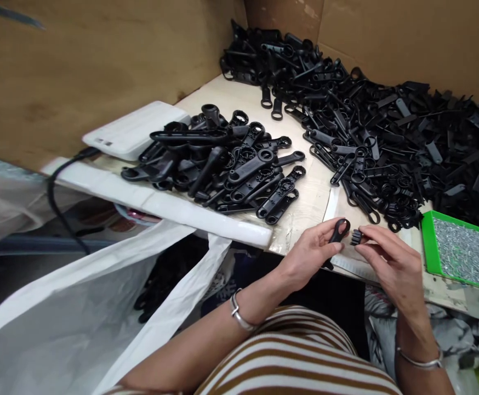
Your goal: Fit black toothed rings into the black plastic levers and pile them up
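My left hand (311, 253) is closed on a black plastic handle (338, 230) with a ring-shaped end that points up and away from me. Close to that ring, the fingertips of my right hand (395, 263) pinch a small black toothed gear (356, 237). A narrow gap separates the gear from the ring. Both hands are over the front edge of the table. Part of the handle is hidden behind my left fingers.
Black ring-ended handles lie in a pile (239, 164) to the left. A larger heap of black parts (387, 131) fills the back and right. A green tray (431, 241) of small metal pieces stands right, a white box (132, 129) left. A white sack (79, 312) hangs below.
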`<state>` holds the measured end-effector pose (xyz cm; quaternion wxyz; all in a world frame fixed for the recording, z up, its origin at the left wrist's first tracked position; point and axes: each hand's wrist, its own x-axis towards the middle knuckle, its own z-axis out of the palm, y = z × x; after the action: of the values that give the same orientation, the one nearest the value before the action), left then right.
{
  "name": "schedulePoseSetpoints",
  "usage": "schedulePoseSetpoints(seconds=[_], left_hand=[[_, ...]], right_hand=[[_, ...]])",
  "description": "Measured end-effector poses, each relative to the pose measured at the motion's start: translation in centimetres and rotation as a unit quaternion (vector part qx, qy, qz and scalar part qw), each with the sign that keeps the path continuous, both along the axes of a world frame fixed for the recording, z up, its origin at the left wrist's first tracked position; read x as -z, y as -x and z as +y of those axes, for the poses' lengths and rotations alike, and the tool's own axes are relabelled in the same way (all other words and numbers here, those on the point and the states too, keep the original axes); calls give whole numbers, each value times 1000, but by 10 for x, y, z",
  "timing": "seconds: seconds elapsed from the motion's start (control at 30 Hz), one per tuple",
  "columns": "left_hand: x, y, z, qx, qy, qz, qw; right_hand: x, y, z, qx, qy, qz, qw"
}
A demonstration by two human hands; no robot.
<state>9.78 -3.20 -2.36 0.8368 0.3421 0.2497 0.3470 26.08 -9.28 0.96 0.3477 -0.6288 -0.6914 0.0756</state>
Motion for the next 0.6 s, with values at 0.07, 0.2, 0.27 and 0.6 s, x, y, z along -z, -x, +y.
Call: schedulePoseSetpoints(seconds=[0.07, 0.2, 0.27, 0.6], left_hand=[[-3, -1, 0, 10, -22, -11, 1000], [-7, -1, -2, 24, -51, -8, 998], [-7, -1, -2, 24, -68, 2, 997], [-3, 7, -4, 37, -319, 200, 926]], right_hand=[[5, 9, 4, 7, -33, -5, 999], [15, 16, 10, 18, -54, -42, 997], [18, 16, 10, 24, -55, -51, 997], [17, 19, 0, 11, -42, -22, 999]])
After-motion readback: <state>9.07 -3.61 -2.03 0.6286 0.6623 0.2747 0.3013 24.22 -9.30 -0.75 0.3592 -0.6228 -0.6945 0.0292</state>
